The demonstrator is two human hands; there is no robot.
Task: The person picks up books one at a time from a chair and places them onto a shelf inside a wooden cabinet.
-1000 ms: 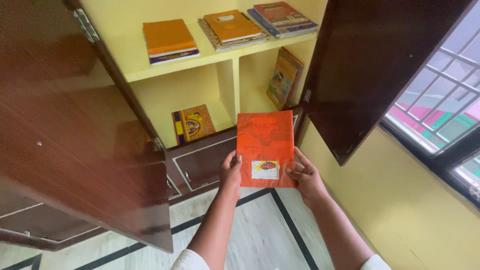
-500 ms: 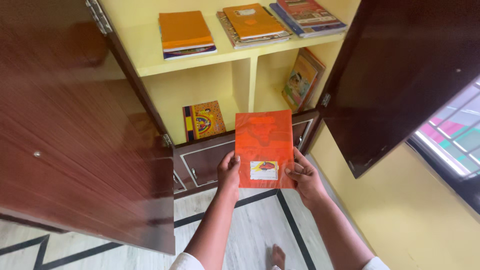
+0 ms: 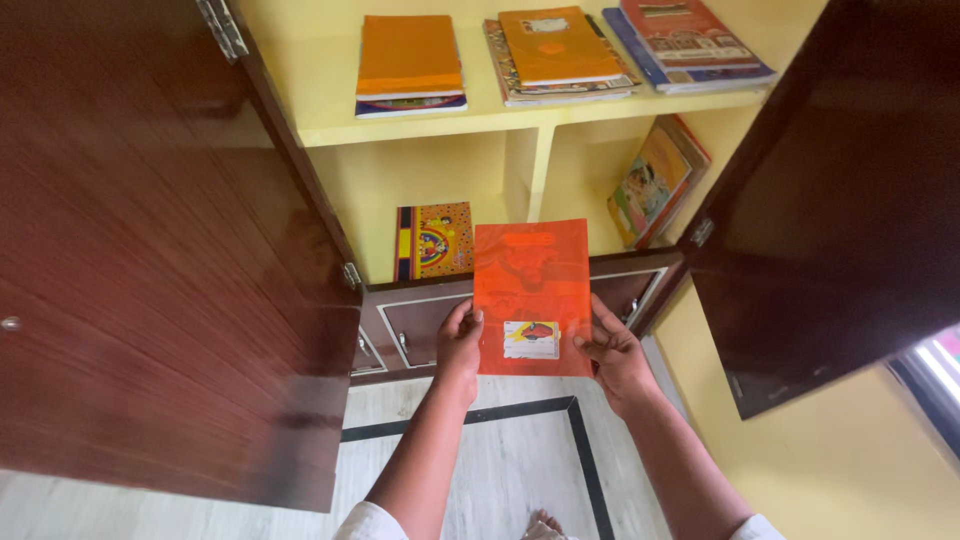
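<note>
I hold an orange plastic-covered notebook [image 3: 531,290] upright in front of an open yellow cupboard [image 3: 420,170]. My left hand [image 3: 459,341] grips its lower left edge with the thumb on the cover. My right hand [image 3: 615,350] grips the lower right edge the same way. A small white label with a picture sits near the cover's bottom. Both forearms reach up from the bottom of the view.
Dark brown cupboard doors stand open at the left [image 3: 150,260] and right [image 3: 850,200]. The upper shelf holds an orange book stack [image 3: 409,65], a second stack [image 3: 558,52] and a third [image 3: 690,45]. Below, a colourful book [image 3: 435,240] and another [image 3: 655,180] lean upright. Brown drawers [image 3: 420,325] sit underneath.
The view has swung left and slightly down, so the window has left the frame and the cupboard sits more central. The notebook stays held in both hands in the same grip.
</note>
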